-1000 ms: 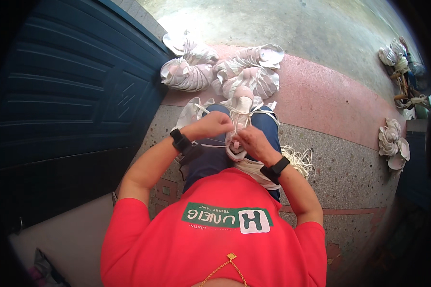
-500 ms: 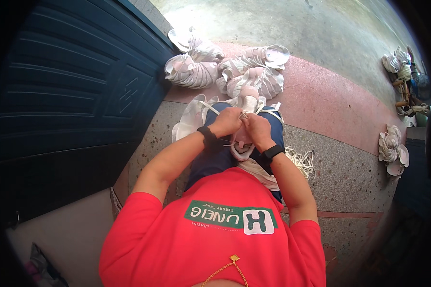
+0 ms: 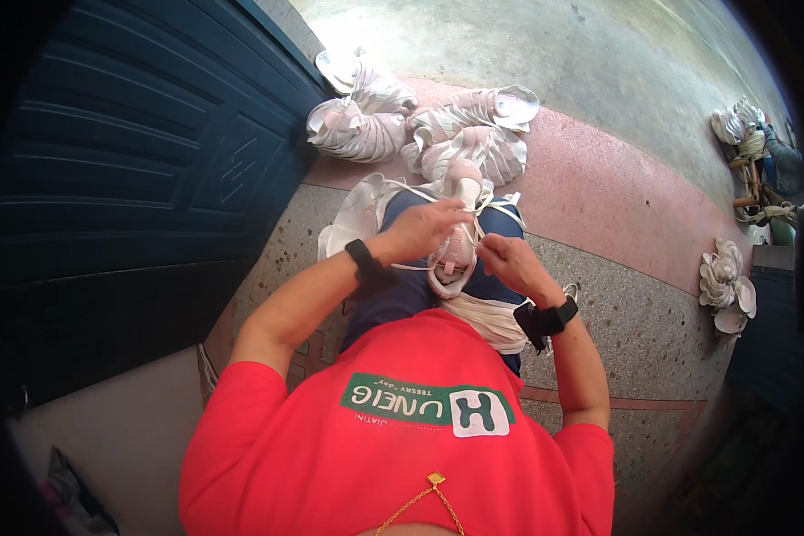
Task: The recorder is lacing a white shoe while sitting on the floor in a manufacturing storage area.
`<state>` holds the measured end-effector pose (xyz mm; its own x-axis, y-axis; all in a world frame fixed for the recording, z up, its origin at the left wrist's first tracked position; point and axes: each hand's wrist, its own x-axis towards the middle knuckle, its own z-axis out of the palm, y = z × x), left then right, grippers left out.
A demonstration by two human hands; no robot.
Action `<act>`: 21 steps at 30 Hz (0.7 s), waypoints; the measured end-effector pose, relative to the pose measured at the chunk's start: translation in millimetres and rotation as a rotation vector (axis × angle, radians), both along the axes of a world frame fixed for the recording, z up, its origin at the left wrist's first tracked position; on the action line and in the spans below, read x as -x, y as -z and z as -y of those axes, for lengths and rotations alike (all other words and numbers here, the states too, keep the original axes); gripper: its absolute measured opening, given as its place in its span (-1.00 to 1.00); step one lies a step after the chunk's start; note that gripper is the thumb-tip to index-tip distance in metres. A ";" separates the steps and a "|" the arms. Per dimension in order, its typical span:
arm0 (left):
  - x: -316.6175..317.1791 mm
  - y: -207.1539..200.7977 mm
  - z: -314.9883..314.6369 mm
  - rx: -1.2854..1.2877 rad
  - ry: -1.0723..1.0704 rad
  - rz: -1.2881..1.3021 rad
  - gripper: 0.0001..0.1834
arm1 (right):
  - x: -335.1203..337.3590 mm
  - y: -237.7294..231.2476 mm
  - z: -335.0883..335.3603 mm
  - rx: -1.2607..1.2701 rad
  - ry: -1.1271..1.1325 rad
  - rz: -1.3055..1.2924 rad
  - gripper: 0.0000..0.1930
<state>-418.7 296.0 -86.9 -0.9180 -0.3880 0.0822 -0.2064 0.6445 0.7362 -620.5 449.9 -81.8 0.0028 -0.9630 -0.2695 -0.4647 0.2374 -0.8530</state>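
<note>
On my lap lies a pink and white shoe upper (image 3: 453,259), its toe pointing away from me and its opening toward me. A white shoelace (image 3: 479,218) runs loose across its front. My left hand (image 3: 427,230) is over the upper's left side, fingers stretched out across it and apart. To the right of the upper, my right hand (image 3: 512,265) is closed in a pinch on the shoelace. White lace ends also hang over both my knees.
Bundles of nested shoe uppers (image 3: 473,152) lie on the floor ahead, with another bundle (image 3: 355,129) to their left. More uppers (image 3: 728,286) lie at the right. A bunch of white laces (image 3: 487,322) is by my right thigh. A dark blue door (image 3: 152,152) stands at left.
My hands were together over the upper's front; now they are apart. The right hand has drawn back toward me and to the right with the lace. The left fingers have straightened.
</note>
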 end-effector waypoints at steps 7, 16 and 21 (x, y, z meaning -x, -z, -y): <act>21.8 9.4 -16.8 0.010 0.116 0.021 -0.89 | -0.7 33.0 -10.8 0.000 0.453 0.524 -0.71; 15.3 -59.6 -26.3 -0.822 -0.331 0.050 -0.74 | -18.1 -1.3 -0.9 0.082 0.455 0.615 -0.65; 17.4 -56.0 -32.0 -0.751 -0.414 0.077 -0.70 | -35.1 -1.8 13.6 0.146 0.463 0.687 -0.61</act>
<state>-436.1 327.9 -30.9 -0.6830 -0.6195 -0.3871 -0.3844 -0.1457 0.9116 -585.3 436.3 -80.0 -0.2830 -0.9324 -0.2248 0.2859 0.1417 -0.9477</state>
